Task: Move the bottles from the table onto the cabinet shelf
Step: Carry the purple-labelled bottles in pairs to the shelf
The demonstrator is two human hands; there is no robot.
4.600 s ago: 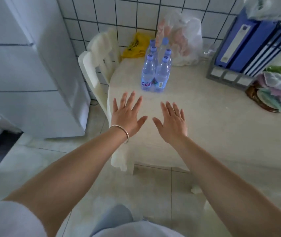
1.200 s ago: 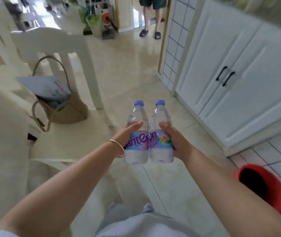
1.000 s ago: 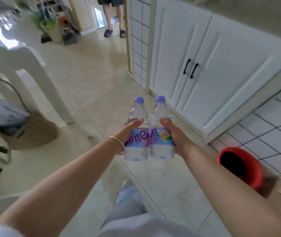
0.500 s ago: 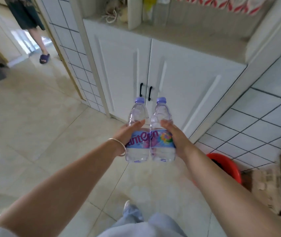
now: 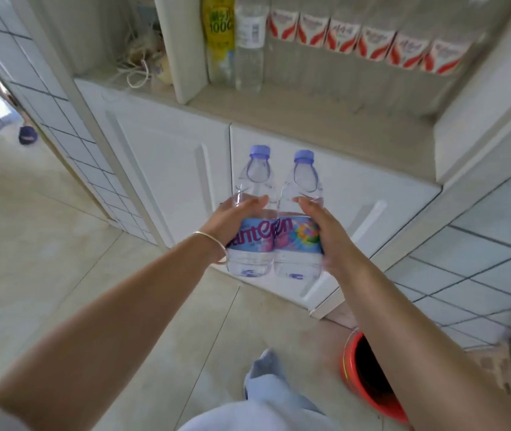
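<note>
Head view: the left hand [image 5: 232,222] grasps a clear plastic water bottle with a lilac cap [image 5: 252,213], thumb curled over its shoulder, a thin metal bangle [image 5: 213,244] on the wrist. The right hand [image 5: 330,234] grasps a second, matching clear bottle [image 5: 299,219]. The two bottles touch side by side, upright, held in the air in front of the white cabinet doors [image 5: 173,169], below the beige open shelf [image 5: 310,119]. A row of red-and-white-labelled bottles [image 5: 372,45] stands at the shelf's back. A red plastic bucket [image 5: 369,387] sits on the floor by the right forearm.
</note>
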